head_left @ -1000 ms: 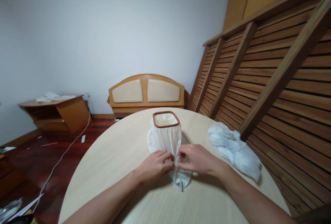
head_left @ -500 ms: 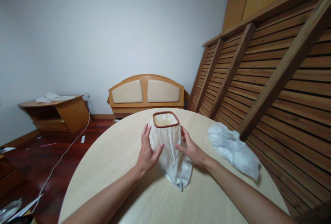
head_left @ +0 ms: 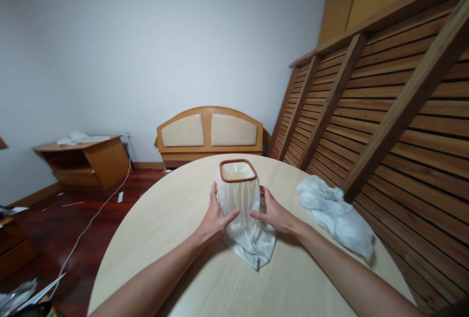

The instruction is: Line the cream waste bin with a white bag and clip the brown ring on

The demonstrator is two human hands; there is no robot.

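A small bin [head_left: 240,197] stands upright on the round pale table [head_left: 164,209], with a white plastic bag draped over its outside and a brown rectangular ring [head_left: 238,180] round its mouth. The bag's loose end spreads on the table towards me. My left hand [head_left: 216,217] rests against the bin's left side, thumb across the front and fingers apart. On the right side, my right hand [head_left: 274,212] touches the bag with its thumb in front; some of its fingers are hidden behind the bin.
A crumpled white plastic bag [head_left: 335,212] lies at the table's right. Beyond the table are a headboard [head_left: 208,150] and a leaning slatted wooden frame [head_left: 366,87]. A low cabinet [head_left: 106,163] stands at the left, near a white cable on the floor.
My left hand has come in from beside the bin and now touches the bag. My right thumb lies closer against its front. The whole view has shifted slightly.
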